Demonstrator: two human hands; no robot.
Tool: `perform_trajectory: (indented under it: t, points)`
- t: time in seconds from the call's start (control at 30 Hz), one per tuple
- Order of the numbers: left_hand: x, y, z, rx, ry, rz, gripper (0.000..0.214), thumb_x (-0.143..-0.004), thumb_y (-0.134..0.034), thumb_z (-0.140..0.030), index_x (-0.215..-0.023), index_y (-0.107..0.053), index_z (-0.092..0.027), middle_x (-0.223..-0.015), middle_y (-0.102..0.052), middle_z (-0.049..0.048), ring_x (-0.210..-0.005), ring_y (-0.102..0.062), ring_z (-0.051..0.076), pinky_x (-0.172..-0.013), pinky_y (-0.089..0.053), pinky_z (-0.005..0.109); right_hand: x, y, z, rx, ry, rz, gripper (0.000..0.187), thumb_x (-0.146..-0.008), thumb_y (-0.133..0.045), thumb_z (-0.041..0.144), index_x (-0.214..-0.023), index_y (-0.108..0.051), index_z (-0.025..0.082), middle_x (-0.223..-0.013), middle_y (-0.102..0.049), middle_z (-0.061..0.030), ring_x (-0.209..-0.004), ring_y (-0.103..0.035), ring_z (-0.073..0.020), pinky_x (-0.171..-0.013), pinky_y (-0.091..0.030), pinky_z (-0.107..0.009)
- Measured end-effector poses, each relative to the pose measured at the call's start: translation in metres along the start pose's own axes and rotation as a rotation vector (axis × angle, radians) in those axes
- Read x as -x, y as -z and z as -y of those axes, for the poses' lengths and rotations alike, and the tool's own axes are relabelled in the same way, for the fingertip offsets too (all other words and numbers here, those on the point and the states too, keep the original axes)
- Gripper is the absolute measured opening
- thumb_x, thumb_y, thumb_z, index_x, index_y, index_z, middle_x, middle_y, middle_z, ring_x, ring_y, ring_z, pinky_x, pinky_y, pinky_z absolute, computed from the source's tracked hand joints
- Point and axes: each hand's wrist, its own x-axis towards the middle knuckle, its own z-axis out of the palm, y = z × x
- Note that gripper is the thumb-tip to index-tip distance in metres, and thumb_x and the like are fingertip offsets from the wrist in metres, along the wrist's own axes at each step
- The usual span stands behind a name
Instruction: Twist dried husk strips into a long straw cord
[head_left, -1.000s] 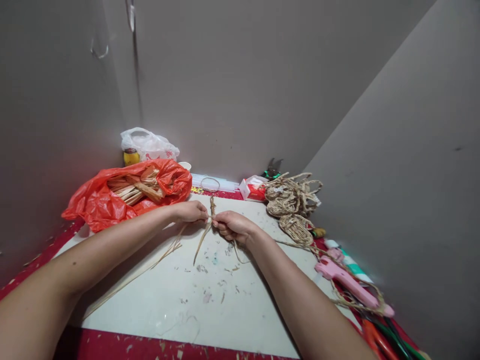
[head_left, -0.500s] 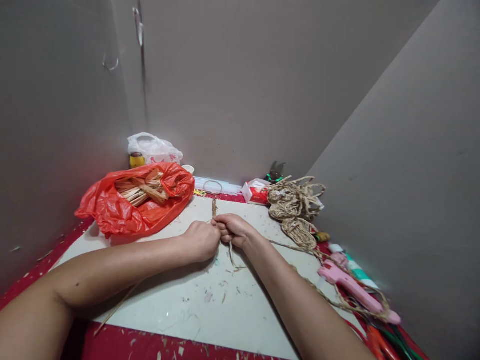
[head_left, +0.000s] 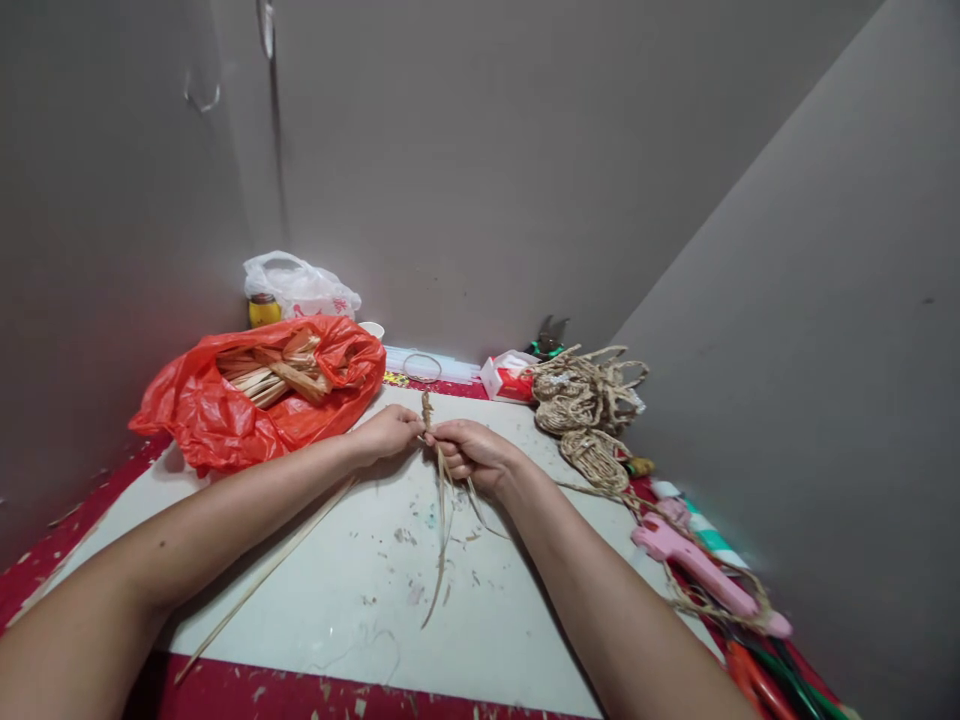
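A short braided piece of straw cord (head_left: 427,408) stands up between my hands at the middle of the white board (head_left: 510,610). My left hand (head_left: 388,434) is closed in a pinch at the cord's lower end; a long straw strip (head_left: 262,577) trails from beneath it toward the board's front left. Touching it from the other side, my right hand (head_left: 474,453) pinches the cord's base with thumb and forefinger, its other fingers curled. Loose straw strands (head_left: 441,550) hang below onto the board. The exact grip points are partly hidden by the fingers.
A red plastic bag (head_left: 180,400) of dried straw strips (head_left: 274,370) lies at left, with a white bag (head_left: 300,288) and yellow jar (head_left: 264,311) behind. Woven straw pieces (head_left: 592,458), a tissue pack (head_left: 510,380) and a pink glue gun (head_left: 701,570) line the right side.
My left hand has shifted up and left, no longer bunched in a fist against the right hand. More loose strands now hang below my right hand. The view has shifted slightly.
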Motion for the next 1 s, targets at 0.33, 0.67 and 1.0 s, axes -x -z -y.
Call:
perform_trajectory:
  t: [0.33, 0.67, 1.0]
  points:
    - [0.001, 0.004, 0.0, -0.047, -0.006, 0.06, 0.024, -0.076, -0.048, -0.028, -0.07, -0.064, -0.011, -0.04, -0.032, -0.0076, -0.036, -0.02, 0.004, -0.04, -0.015, 0.021, 0.007, -0.005, 0.001, 0.484, 0.068, -0.173, 0.017, -0.077, -0.051, 0.029, -0.069, -0.055, 0.015, -0.041, -0.027, 0.0096, -0.034, -0.016, -0.0039, -0.034, -0.009, -0.019]
    - [-0.008, 0.0, 0.007, 0.079, 0.095, 0.055, 0.017, -0.073, -0.054, -0.027, -0.061, -0.05, -0.015, -0.039, -0.031, -0.0076, -0.031, -0.019, 0.003, -0.035, -0.01, 0.021, 0.021, -0.006, 0.015, 0.941, 0.235, -0.407, 0.014, -0.07, -0.054, 0.018, -0.058, -0.06, 0.014, -0.049, -0.048, 0.0015, -0.048, -0.038, -0.0088, -0.045, -0.027, -0.021]
    - [0.002, 0.0, 0.0, 0.382, 0.139, 0.085, 0.02, -0.07, -0.057, -0.022, -0.057, -0.043, -0.016, -0.036, -0.027, -0.0089, -0.031, -0.018, 0.003, -0.036, -0.008, 0.021, 0.023, -0.052, 0.0, 1.067, 0.047, -0.227, 0.03, -0.077, -0.046, 0.017, -0.048, -0.049, 0.016, -0.042, -0.054, -0.0029, -0.037, -0.047, -0.0111, -0.043, -0.033, -0.023]
